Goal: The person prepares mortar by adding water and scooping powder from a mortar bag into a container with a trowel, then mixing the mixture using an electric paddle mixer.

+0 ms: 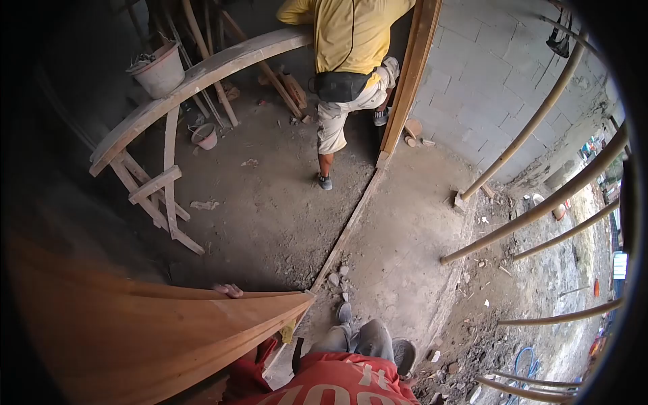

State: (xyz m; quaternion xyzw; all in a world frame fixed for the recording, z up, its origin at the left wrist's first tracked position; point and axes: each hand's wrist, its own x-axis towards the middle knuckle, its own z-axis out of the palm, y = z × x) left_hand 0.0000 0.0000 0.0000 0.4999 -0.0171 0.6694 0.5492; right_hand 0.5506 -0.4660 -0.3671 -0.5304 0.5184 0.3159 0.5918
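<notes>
A wide, varnished wooden door frame post (169, 331) rises at the lower left, close beside my body. The fingers of my left hand (229, 290) curl over its far edge, while the palm is hidden behind the wood. My red sleeve (253, 368) reaches toward the near side of this post. My right hand is out of view. Opposite, a second wooden post (408, 81) stands by the block wall, and a narrow strip (347, 226) on the floor runs between the two.
A co-worker in a yellow shirt (351, 37) stands by a plank trestle (223, 64) bearing a bucket (160, 71). A smaller bucket (204, 137) sits on the floor. Slanted poles (533, 223) line the right. Stones (339, 277) lie near my feet.
</notes>
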